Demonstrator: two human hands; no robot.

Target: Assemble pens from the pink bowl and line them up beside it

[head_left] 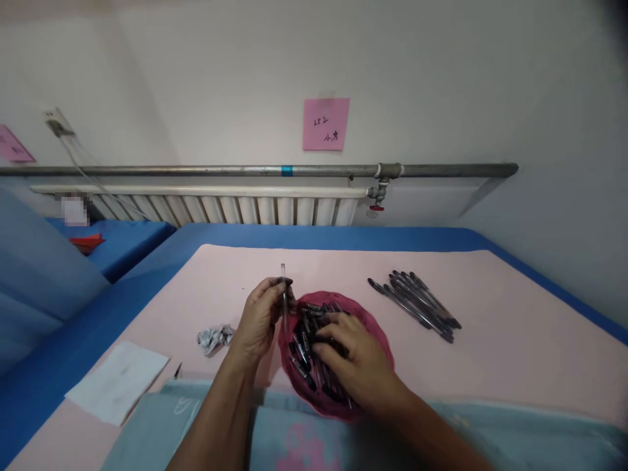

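Note:
My left hand [262, 311] is closed on a clear-barrelled pen [284, 301], held upright beside the basket's left rim. A dark piece shows at its fingertips, too small to make out. The pink-red basket [380, 327] holds many black pen caps and pen parts [304, 353] in a loose heap. Inside it, my right hand [356, 356] reaches down onto the heap, thumb and fingers curved and apart. Its lower fingers are partly hidden, and I see nothing plainly gripped there. To the right, several capped pens [417, 301] lie in a slanted group on the pink sheet.
A crumpled paper [214, 339] and a folded white sheet [120, 379] lie on the left. A dark pointed item [177, 371] rests near the light-blue cloth [289, 438] in front. The pink sheet [515, 340] covers a blue table; behind stand a radiator [245, 208] and pipe.

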